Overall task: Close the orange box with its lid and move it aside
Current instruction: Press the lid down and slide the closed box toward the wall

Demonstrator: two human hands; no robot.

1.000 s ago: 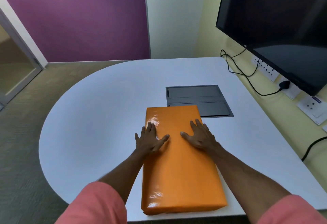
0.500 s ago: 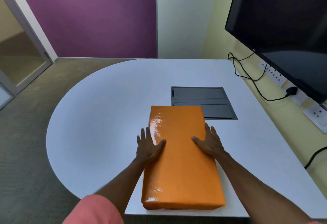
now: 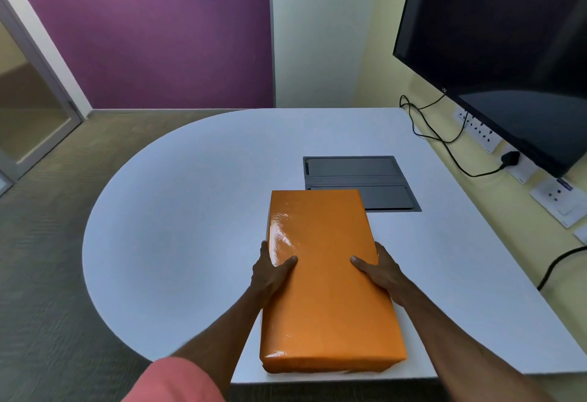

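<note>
The left hand (image 3: pixel 273 274) and right hand (image 3: pixel 381 271) squeeze the long sides of the orange box (image 3: pixel 327 281), thumbs on the lid. A moment ago both palms lay flat on top, so the lid looks shut (now comes the moving). The box sits at the near edge of the white table (image 3: pixel 190 211); lots of room lies left, and the gray panel (image 3: pixel 359 179) lies just beyond its far end.

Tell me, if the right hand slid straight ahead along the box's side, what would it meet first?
Probably the dark panel set in the table; the right hand points roughly toward its near edge, though depth is uncertain.
</note>
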